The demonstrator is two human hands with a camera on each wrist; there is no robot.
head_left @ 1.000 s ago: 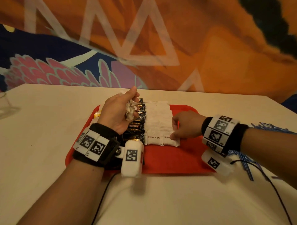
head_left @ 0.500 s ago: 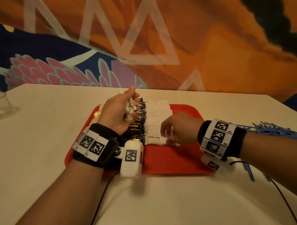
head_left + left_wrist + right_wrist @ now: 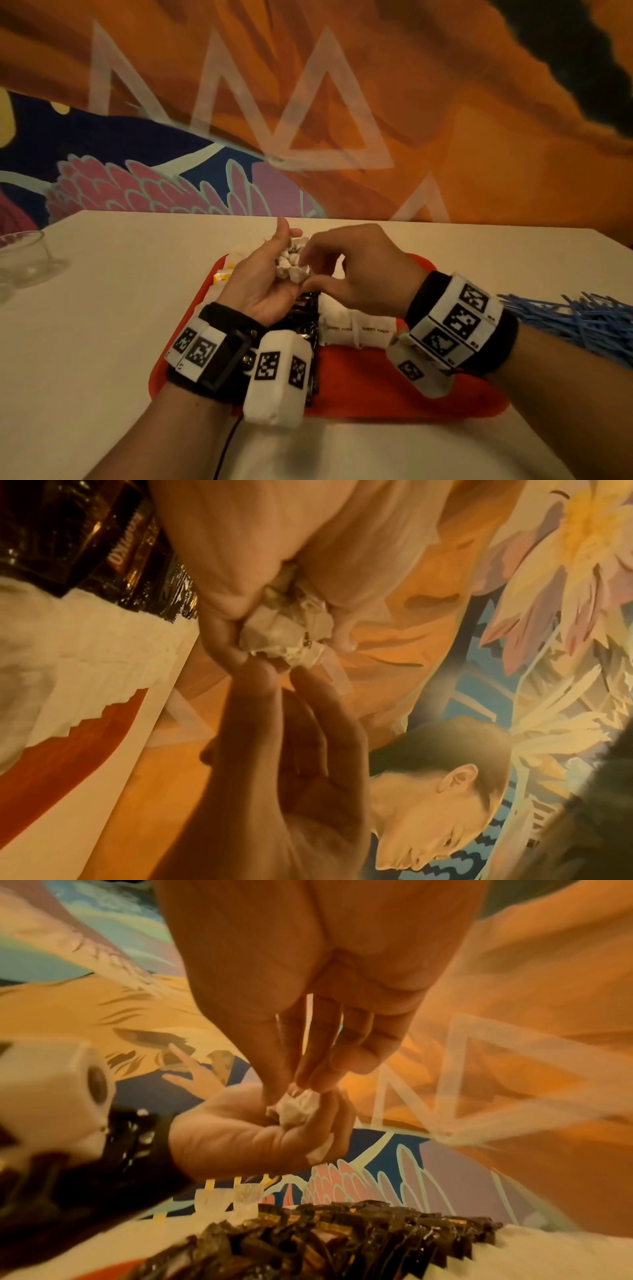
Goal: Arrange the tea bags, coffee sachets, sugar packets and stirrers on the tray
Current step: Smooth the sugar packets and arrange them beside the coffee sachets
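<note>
Person's two hands meet above a red tray [image 3: 394, 387] on a pale table [image 3: 102, 308]. Left hand [image 3: 263, 284] is cupped palm-up, fingers curled round a crumpled bunch of white sugar packets [image 3: 291, 265]. Right hand [image 3: 352, 270] reaches in, thumb & forefinger pinching one packet from the bunch.

On tray: a row of dark coffee sachets [image 3: 305, 308] at left-centre, w/ a neat row of white packets marked "brown sugar" [image 3: 356, 329] just beside it on the right. Yellow-tagged tea bags [image 3: 226, 274] sit at the tray's far left edge. Blue stirrers [image 3: 582, 318] lie in a heap on the table, off the tray, to the right.

Step in hand, likely: sugar row being filled. Next move prob. calls for freeing one packet w/o spilling the rest, then laying it flat by the row.

Vs 0.5 s ago: right hand was low on the sugar row; now lifted to the left hand's bunch.
</note>
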